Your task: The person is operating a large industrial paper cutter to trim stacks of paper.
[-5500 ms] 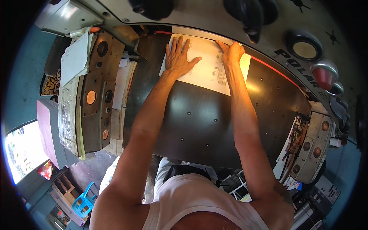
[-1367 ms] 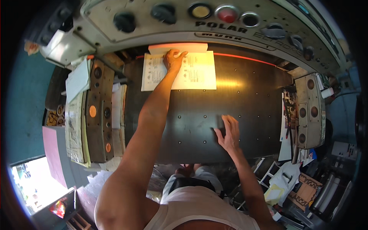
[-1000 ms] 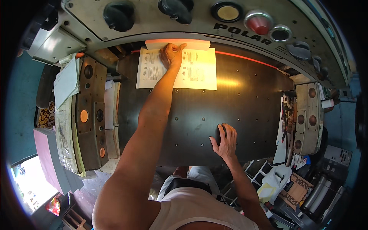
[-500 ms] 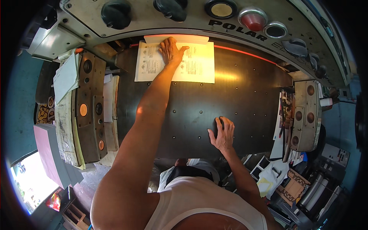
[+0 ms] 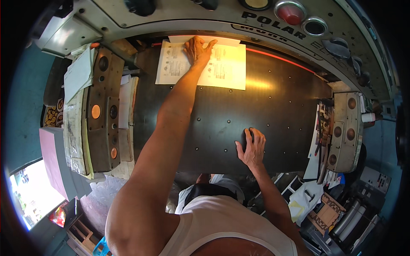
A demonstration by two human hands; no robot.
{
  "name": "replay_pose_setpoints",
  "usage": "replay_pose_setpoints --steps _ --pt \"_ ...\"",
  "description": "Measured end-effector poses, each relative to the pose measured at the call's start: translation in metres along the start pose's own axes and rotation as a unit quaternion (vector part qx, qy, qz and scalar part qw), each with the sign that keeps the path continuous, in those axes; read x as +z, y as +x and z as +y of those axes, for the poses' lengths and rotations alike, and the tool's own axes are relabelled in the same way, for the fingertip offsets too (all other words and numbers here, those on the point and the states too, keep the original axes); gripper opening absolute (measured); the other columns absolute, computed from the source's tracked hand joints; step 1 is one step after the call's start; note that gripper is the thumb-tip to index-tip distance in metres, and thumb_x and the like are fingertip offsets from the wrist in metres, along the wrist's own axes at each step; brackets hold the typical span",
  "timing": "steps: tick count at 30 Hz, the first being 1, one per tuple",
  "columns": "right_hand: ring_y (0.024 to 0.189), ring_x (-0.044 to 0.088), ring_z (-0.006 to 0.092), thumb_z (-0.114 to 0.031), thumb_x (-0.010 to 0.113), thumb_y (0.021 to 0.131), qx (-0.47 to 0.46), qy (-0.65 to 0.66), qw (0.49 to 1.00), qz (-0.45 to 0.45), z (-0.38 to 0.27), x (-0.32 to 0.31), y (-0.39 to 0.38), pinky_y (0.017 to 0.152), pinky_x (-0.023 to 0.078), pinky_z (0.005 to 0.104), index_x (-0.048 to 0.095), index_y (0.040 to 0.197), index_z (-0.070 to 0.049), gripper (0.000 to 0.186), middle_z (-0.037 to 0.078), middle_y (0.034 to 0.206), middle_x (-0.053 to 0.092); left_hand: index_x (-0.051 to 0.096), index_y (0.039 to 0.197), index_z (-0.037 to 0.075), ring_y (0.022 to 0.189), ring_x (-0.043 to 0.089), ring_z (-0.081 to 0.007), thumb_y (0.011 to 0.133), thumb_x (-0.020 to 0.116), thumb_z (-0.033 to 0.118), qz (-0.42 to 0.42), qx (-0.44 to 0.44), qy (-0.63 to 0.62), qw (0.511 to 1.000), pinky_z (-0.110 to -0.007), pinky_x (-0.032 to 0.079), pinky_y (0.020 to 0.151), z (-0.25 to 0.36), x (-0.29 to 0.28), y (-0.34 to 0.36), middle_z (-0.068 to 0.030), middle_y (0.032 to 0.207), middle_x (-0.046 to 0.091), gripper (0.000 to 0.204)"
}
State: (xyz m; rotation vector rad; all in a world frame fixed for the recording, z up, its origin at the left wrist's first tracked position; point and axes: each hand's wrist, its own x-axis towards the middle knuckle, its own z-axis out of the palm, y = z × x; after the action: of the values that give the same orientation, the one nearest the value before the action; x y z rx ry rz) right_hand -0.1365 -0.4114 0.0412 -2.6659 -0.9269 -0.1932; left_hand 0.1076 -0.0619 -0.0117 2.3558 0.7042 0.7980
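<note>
My left arm reaches to the far side of a dark metal table (image 5: pixel 209 136). There my left hand (image 5: pixel 198 51) presses on printed white paper (image 5: pixel 232 72), thumb stretched out to the right and fingers slightly bent. A pale strip (image 5: pixel 230 41) runs along the paper's far edge, partly covered by that hand. My right hand (image 5: pixel 253 149) rests near the table's front, right of the middle, its thumb apart from its loosely curved fingers. A small dark shape shows between thumb and fingers; I cannot make out what it is.
A machine panel with a red button (image 5: pixel 290 15) and dark knobs overhangs the far side. A red line (image 5: pixel 286 59) crosses beneath it. Metal side blocks with round holes (image 5: pixel 103 111) flank the table, papers stacked at the left. Tools and papers (image 5: pixel 318 132) lie at the right.
The whole view has shifted slightly, the table and paper appearing a little higher and further right. My left fingers look more bent on the paper. My right hand stays at nearly the same spot.
</note>
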Motion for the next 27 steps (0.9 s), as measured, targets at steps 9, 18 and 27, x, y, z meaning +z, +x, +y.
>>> replay_pose_setpoints --steps 9,18,27 --pt "0.115 0.049 0.0383 -0.036 0.067 0.088 0.001 0.002 1.0 0.007 0.003 0.001 0.001 0.098 0.039 0.053 0.052 0.13 -0.002 0.056 0.021 0.126 0.048 0.063 0.068 0.012 0.099 0.053 -0.0242 0.073 0.084 0.047 0.007 -0.112 -0.07 0.991 -0.044 0.037 0.099 0.011 0.0 0.009 0.0 0.083 0.067 0.041" --pt "0.114 0.049 0.0388 -0.037 0.066 0.088 0.004 -0.006 1.0 0.007 0.001 0.001 0.004 0.098 0.04 0.053 0.052 0.129 -0.001 0.055 0.02 0.126 0.048 0.061 0.064 0.012 0.097 0.055 -0.026 0.069 0.085 0.044 0.066 -0.09 -0.058 0.992 -0.046 0.038 0.094 0.008 0.006 0.011 0.0002 0.079 0.069 0.041" --pt "0.116 0.048 0.0392 -0.036 0.067 0.087 0.008 0.002 1.0 0.025 0.0 -0.005 -0.009 0.101 0.038 0.0532 0.054 0.127 -0.001 0.055 0.021 0.126 0.049 0.074 0.09 0.01 0.1 0.067 -0.0283 0.075 0.084 0.043 -0.124 -0.131 -0.102 0.978 -0.037 0.052 0.082 0.007 -0.015 0.016 -0.0081 0.101 0.074 0.038"
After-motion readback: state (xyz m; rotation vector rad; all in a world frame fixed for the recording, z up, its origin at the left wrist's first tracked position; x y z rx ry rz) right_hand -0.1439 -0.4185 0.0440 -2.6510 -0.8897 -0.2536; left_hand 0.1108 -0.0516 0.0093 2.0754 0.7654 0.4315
